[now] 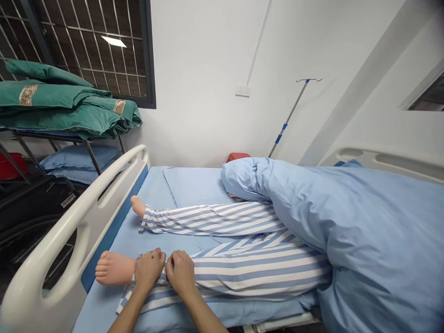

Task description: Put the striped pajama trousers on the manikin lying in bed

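A lying care manikin wears blue-and-white striped pyjama trousers (243, 273), and its bare foot (114, 268) rests near the bed's side rail. My left hand (150, 268) and my right hand (181, 273) sit side by side on the nearer trouser leg, and both grip the striped cloth just above the ankle. The other bare foot (138, 206) lies farther along, clear of my hands. A light blue quilt (329, 222) covers the manikin's upper body and hides its head.
A white bed rail (69, 222) runs along the left of the light blue mattress sheet (145, 194). Beyond it stand a rack with folded green blankets (58, 99), a blue pillow (79, 162) and a black wheelchair (27, 217). An IV pole (291, 115) leans by the wall.
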Demonstrator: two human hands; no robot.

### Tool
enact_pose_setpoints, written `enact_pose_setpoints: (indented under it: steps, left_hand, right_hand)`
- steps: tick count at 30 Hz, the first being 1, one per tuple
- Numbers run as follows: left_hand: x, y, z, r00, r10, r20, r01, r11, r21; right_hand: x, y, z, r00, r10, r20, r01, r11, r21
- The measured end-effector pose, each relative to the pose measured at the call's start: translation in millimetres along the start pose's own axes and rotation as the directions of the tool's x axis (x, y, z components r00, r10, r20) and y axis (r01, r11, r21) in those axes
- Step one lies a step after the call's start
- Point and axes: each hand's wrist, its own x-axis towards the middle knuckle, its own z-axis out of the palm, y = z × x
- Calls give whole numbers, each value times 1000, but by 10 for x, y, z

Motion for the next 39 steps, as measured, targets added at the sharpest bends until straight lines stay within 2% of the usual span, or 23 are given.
enact_pose_setpoints:
  steps: [4, 10, 15, 25, 31, 35, 39]
  left_hand:
    - [0, -10, 27, 998, 51, -24, -50, 998, 46]
    - [0, 1, 25, 999, 39, -13, -38, 998, 58]
    - [-17, 13, -16, 1000, 10, -11, -10, 1000, -1]
    - [-24, 3, 24, 998, 31, -52, -31, 999, 17]
    - [-12, -8, 42, 997, 48, -61, -47, 999, 18]
    - [11, 85, 59, 994, -102, -34, 97, 989, -113]
    - [38, 234, 54, 976, -213, 36, 216, 955, -205]
  right_hand:
    - [-5, 1, 9, 1000, -18, -16, 18, 1000, -3]
    - [-7, -3, 13, 999, -23, -24, 23, 1000, -5]
    - [-6, -11, -3, 1000, -21, -1, 21, 1000, -5]
    - [-15, -29, -21, 999, -9, 33, 10, 1000, -15]
    - [16, -19, -57, 996, -2, 85, -3, 999, 54]
    - [277, -43, -101, 992, -12, 122, -13, 978, 209]
    - [875, -258, -70, 984, -124, 124, 84, 953, 290]
